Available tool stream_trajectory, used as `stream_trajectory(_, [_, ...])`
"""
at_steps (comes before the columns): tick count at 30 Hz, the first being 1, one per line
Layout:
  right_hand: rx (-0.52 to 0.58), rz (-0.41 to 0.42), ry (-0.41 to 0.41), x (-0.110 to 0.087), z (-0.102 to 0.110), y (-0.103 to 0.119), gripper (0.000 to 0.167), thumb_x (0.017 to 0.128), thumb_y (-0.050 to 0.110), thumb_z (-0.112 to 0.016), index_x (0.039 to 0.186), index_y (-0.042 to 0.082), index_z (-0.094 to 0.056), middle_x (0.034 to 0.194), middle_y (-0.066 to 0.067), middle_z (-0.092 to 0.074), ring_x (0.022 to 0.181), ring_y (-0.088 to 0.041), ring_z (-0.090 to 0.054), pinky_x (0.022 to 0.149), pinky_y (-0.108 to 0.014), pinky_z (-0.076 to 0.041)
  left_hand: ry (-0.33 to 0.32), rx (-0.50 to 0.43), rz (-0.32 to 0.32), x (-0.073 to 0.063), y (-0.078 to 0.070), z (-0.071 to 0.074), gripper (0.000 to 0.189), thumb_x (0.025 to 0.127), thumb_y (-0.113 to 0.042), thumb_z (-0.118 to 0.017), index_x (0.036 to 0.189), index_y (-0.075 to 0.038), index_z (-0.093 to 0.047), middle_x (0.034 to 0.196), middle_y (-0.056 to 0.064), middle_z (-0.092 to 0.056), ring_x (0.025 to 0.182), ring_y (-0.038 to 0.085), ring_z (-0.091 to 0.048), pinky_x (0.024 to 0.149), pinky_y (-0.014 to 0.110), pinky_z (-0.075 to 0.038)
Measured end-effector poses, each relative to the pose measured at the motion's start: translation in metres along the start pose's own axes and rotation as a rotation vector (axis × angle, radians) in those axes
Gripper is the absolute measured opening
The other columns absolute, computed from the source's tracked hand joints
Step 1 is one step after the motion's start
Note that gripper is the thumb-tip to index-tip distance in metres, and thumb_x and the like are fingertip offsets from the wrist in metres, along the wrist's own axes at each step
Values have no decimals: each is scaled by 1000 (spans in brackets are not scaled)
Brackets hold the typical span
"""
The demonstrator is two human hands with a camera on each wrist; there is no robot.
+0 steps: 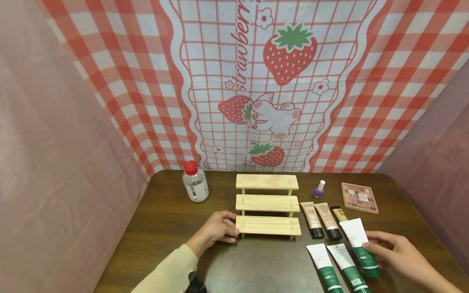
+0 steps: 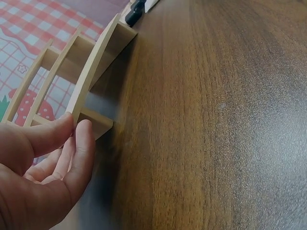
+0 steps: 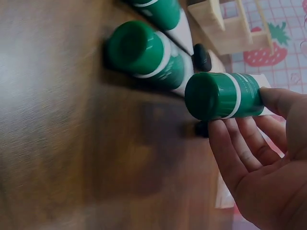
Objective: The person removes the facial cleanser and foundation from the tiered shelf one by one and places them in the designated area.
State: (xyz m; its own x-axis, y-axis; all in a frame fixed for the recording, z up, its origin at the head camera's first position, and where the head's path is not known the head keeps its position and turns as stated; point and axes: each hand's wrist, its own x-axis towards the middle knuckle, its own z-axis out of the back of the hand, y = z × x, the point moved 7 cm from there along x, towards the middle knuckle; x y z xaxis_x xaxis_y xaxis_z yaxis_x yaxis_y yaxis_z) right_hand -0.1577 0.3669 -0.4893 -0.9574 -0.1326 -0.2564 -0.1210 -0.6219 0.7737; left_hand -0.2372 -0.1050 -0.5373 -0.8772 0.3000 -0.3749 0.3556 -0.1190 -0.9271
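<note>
A three-tier wooden step rack (image 1: 268,225) stands in the middle of the table. My left hand (image 1: 219,228) is at the left end of its lowest step; in the left wrist view, thumb and forefinger pinch that end of the rack (image 2: 91,72). On the right, my right hand (image 1: 397,251) grips a white-and-green squeeze tube (image 1: 360,245), raised off the tabletop in the right wrist view with its green cap (image 3: 206,96) facing the camera. Two similar tubes, one (image 1: 324,264) and another (image 1: 348,266), lie just left of it.
Behind the held tube lie two beige BB cream tubes (image 1: 312,219) and a small gold-and-black item (image 1: 339,213), partly covered. Purple nail polish (image 1: 319,189) and an eyeshadow palette (image 1: 360,198) are farther back. A red-capped clear bottle (image 1: 196,185) stands back left. Cloth (image 1: 256,81) hangs behind.
</note>
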Motion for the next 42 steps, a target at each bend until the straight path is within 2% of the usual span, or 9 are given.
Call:
stream_trajectory(9, [85, -190, 85, -12, -7, -41, 69, 104, 35, -62, 146, -16, -41, 95, -4, -64, 69, -17, -58, 64, -35, -61, 0, -4, 12, -1, 5, 0, 56, 84, 16, -72, 134, 11, -49, 95, 17, -63, 75, 22, -67, 65, 36, -67])
stream_trajectory(12, [99, -260, 90, -13, -9, -53, 70, 103, 37, -63, 145, -15, -44, 103, -14, -69, 79, -19, -63, 67, -38, -63, 0, -6, 15, -2, 5, 0, 56, 84, 16, -72, 134, 11, -49, 96, 17, -63, 75, 22, -67, 65, 36, -67])
stream_trajectory(15, [70, -300, 85, -14, -12, -60, 69, 103, 38, -63, 143, -15, -46, 124, -29, -66, 89, -22, -66, 69, -39, -64, 2, -7, 16, -3, 5, -1, 56, 84, 17, -72, 134, 11, -49, 96, 17, -63, 74, 22, -67, 65, 36, -67])
stream_trajectory(19, [70, -309, 91, -15, -16, -63, 68, 102, 37, -63, 142, -15, -47, 127, -32, -64, 80, -21, -64, 64, -39, -62, 4, -7, 19, -2, 7, -1, 55, 84, 17, -71, 134, 10, -49, 96, 17, -63, 74, 21, -67, 65, 35, -67])
stream_trajectory(23, [97, -320, 102, -15, -19, -67, 68, 100, 37, -66, 141, -14, -48, 117, -18, -70, 62, -19, -57, 55, -37, -58, 5, -5, 23, -2, 8, -2, 55, 85, 16, -71, 135, 10, -48, 96, 17, -64, 75, 22, -67, 65, 37, -67])
stream_trajectory(28, [100, -329, 109, -14, -22, -70, 68, 98, 38, -69, 140, -13, -51, 113, -14, -71, 63, -19, -56, 55, -38, -58, 7, 3, 24, -1, 5, -3, 55, 85, 16, -71, 135, 10, -48, 96, 17, -63, 75, 22, -67, 66, 37, -67])
stream_trajectory(31, [115, -301, 135, -14, -22, -68, 67, 100, 37, -67, 141, -13, -49, 96, -6, -68, 63, -17, -54, 54, -36, -57, 5, 6, 24, 0, 2, -2, 56, 84, 16, -71, 134, 10, -48, 95, 17, -63, 74, 22, -67, 65, 37, -67])
stream_trajectory(35, [105, -243, 153, -14, -18, -62, 65, 102, 34, -63, 143, -14, -46, 88, -2, -64, 68, -14, -55, 57, -36, -60, -1, 12, 33, 2, -2, -1, 56, 84, 16, -72, 135, 9, -49, 94, 16, -63, 74, 22, -67, 64, 36, -67])
stream_trajectory(42, [96, -227, 171, -13, -16, -58, 63, 104, 32, -61, 143, -14, -44, 103, -3, -70, 81, -16, -61, 64, -39, -64, -6, 19, 34, 3, -4, 0, 56, 85, 17, -72, 135, 10, -49, 95, 17, -62, 74, 22, -67, 65, 36, -67])
